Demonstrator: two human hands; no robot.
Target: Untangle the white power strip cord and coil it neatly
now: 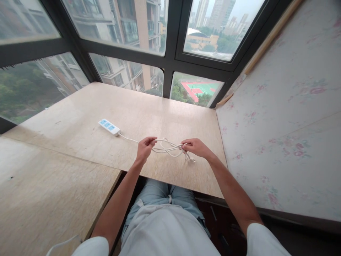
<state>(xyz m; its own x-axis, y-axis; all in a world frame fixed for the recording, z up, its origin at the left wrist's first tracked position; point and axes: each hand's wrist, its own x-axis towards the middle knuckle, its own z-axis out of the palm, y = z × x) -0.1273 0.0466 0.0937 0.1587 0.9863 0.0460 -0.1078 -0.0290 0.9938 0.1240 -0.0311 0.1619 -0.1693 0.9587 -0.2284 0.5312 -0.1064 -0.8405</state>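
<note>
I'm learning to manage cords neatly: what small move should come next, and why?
I'd probably draw the left hand gently away from the right hand: both hold the white cord, which runs between them in loose, crossing loops that a little tension might straighten.

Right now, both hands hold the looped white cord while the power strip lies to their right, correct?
No: the head view shows the power strip lying to their left; the left hand and right hand do hold the looped white cord.
</note>
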